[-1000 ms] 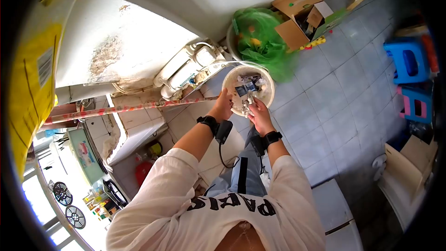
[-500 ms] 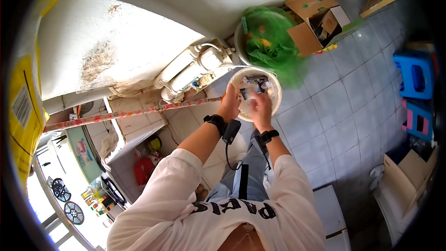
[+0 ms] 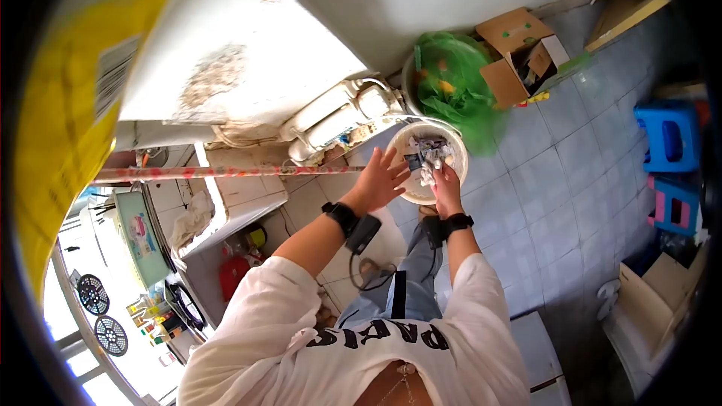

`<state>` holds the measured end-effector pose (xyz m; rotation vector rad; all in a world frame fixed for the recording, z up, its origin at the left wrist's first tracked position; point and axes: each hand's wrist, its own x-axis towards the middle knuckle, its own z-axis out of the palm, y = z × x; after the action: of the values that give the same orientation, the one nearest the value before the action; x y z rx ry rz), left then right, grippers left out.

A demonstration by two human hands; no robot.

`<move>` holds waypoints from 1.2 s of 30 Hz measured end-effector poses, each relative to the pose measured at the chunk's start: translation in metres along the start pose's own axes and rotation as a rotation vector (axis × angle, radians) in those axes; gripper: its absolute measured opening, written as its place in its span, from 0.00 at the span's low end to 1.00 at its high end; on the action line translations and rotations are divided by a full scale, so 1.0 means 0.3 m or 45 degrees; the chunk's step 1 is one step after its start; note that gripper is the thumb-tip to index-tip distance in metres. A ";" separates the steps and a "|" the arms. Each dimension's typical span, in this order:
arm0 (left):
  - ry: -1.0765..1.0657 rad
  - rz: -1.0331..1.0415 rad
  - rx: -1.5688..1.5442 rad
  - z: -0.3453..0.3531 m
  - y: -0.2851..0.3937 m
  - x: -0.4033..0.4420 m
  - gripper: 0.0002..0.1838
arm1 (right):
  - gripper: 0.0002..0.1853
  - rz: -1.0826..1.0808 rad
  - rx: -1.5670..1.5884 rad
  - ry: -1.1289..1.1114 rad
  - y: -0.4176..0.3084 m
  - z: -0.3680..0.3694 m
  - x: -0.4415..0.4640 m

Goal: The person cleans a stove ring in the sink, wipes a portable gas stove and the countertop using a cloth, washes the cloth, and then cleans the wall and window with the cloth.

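A round whitish bucket (image 3: 460,173) stands on the tiled floor in front of me, with crumpled wrappers and a dark packet (image 3: 414,161) inside. My left hand (image 3: 378,183) is at the bucket's left edge, its fingers spread and nothing in them. Over the bucket's near right part is my right hand (image 3: 447,189), its fingers closed on a crumpled whitish scrap (image 3: 428,174). The scrap's exact kind is too small to tell.
Behind the bucket are a tub with green netting (image 3: 459,79) and an open cardboard box (image 3: 514,68). White filter canisters (image 3: 327,122) and a patterned pole (image 3: 226,173) lie left. Blue stools (image 3: 665,135) stand right; a yellow bag (image 3: 90,105) hangs close at left.
My left hand has moved off the bucket's rim to the left and its fingers have spread. My right hand, blurred over the bucket before, now shows a whitish scrap at its fingertips. The view has shifted slightly.
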<state>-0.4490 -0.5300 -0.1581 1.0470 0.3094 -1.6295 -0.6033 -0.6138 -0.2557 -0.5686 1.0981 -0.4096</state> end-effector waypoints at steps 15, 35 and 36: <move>-0.015 0.874 -0.277 -0.763 0.227 -1.694 0.38 | 0.14 0.207 -0.163 -1.375 0.031 1.277 -1.018; 0.148 1.150 -0.666 -1.308 0.746 -1.643 0.41 | 0.08 0.240 -0.763 -1.123 0.721 2.261 -0.513; 0.153 1.148 -0.674 -1.320 0.758 -1.637 0.41 | 0.08 0.250 -0.775 -1.117 0.719 2.266 -0.514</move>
<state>-0.0693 -0.0215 0.0588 0.7058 0.2685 -0.6221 -0.0375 -0.2019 -0.0493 -1.0349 0.3930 0.3591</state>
